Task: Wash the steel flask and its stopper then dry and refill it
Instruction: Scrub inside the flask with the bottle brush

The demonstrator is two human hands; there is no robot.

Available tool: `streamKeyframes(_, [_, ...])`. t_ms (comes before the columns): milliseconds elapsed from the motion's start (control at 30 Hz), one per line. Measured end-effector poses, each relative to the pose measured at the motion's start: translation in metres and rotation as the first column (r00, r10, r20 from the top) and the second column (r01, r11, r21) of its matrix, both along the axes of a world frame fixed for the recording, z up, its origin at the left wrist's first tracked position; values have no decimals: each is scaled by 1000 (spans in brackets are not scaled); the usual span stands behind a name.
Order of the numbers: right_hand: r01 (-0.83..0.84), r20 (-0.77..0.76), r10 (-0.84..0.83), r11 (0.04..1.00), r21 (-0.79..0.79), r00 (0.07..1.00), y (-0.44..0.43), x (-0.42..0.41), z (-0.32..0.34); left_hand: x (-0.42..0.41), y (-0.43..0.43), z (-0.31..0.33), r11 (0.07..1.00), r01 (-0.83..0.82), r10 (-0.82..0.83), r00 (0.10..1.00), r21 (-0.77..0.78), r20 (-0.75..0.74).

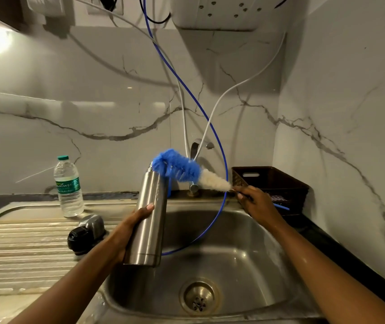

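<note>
Scrubbing looked under way: the left hand [129,230] wrapped its fingers [148,208] round the one steel flask [150,202] above the sink [245,242], while fingers of the right hand [256,205] pinched the one brush [182,169], bristles at the flask's mouth. One stopper [79,237] lay on the surface [23,244] left of the left fingers; rinsing, drying and refilling seemingly remained.

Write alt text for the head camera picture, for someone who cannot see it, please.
Over a steel sink, a person's left hand holds a steel flask nearly upright while the right hand holds a blue-and-white bottle brush with its tip at the flask's open mouth. A black stopper and a plastic water bottle sit on the drainboard to the left.
</note>
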State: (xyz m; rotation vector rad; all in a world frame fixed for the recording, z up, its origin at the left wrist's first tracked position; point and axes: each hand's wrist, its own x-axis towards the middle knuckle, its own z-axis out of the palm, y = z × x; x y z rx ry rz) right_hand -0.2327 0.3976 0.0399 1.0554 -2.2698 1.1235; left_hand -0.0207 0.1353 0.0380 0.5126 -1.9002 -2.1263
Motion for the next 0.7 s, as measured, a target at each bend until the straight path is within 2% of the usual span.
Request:
streamKeyframes(100, [-66, -17, 66, 997, -32, 998, -20, 7, 2, 0, 1, -1, 999, -10, 9, 999, -46, -31])
streamKeyframes(300, [-19, 86, 24, 998, -61, 996, 8, -5, -8, 4, 1, 1, 997, 52, -50, 998, 57, -32])
streamKeyframes(433, [-76, 38, 79, 994, -74, 996, -16, 2, -3, 0, 5, -1, 996, 72, -69, 995, 46, -68])
streamKeyframes(533, [-77, 43, 82, 992, -104, 996, -14, 5, -3, -1, 1, -1, 993, 66, -54, 991, 100, -125])
streamKeyframes(700, [-47, 85, 55, 994, -102, 995, 5, -1, -9, 2, 7, 0, 987, 87, -76, 994, 137, -82])
